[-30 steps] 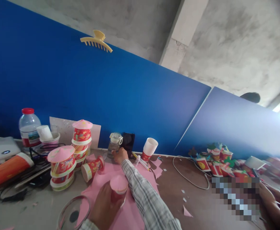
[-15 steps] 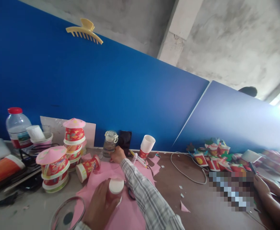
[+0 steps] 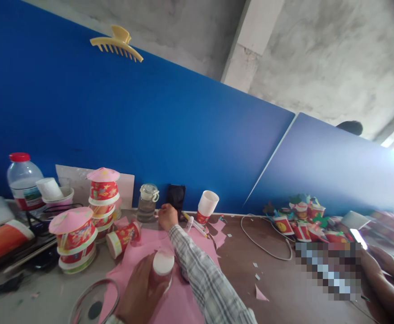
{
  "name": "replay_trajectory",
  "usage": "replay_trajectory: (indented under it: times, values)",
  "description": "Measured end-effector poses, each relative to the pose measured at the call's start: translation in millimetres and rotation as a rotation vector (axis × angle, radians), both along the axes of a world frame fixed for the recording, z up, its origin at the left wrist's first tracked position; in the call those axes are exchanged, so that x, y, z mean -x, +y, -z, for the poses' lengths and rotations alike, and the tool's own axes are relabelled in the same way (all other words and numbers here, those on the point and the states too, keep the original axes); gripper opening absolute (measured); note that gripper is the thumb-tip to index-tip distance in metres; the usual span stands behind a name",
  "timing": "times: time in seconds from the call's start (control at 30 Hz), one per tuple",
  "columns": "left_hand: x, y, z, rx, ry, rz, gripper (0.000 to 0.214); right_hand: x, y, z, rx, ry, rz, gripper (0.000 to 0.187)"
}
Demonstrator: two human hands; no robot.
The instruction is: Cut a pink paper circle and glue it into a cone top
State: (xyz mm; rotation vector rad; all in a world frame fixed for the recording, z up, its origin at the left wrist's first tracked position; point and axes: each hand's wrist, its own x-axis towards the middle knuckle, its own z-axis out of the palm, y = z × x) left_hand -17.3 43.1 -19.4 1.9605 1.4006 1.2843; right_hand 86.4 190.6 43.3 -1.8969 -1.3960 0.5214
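My left hand (image 3: 139, 288) is wrapped round a small pinkish container with a white round top (image 3: 163, 263), which stands on pink paper (image 3: 146, 245). My right hand (image 3: 168, 218) is stretched to the back of the desk, just right of a lidded glass jar (image 3: 147, 204) of clear liquid. A small gap shows between fingertips and jar, and the loosely bent fingers hold nothing that I can see. Behind it leans a black phone-like slab (image 3: 176, 198). Scissors, mostly hidden, lie under my right forearm.
Stacked paper-cup towers with pink roofs (image 3: 71, 220) and a tipped red cup (image 3: 124, 238) stand left. White cups nested in a red one (image 3: 207, 207), pens (image 3: 195, 225) and a cable (image 3: 267, 252) lie right. Another person's hands (image 3: 379, 270) hold a phone at far right.
The glass jar has shifted left, away from my right hand, which was touching it and is now apart from it. My left hand keeps its hold. The other person's phone has tilted and its screen shows bright.
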Motion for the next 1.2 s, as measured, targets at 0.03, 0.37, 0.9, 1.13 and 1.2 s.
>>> replay_trajectory:
  times: [0.03,0.37,0.9,1.13,1.2]
  values:
    - [0,0,-1.1,0.003,-0.007,-0.004,0.060,-4,-2,-2.9,-0.025,-0.019,0.061,0.027]
    - [0,-2,-7.8,-0.057,-0.025,0.022,0.055,-1,12,-15.6,-0.134,-0.142,0.401,0.095]
    - [1,-4,-5.5,-0.035,-0.028,0.001,0.057,-4,17,-14.4,-0.115,-0.242,0.408,0.099]
    - [-1,-4,-11.8,-0.027,-0.050,-0.004,0.052,-7,-3,-7.5,-0.189,-0.306,0.341,0.086]
    - [-2,-5,-15.8,-0.020,-0.061,0.001,0.051,-10,-14,-4.1,-0.201,-0.345,0.275,0.067]
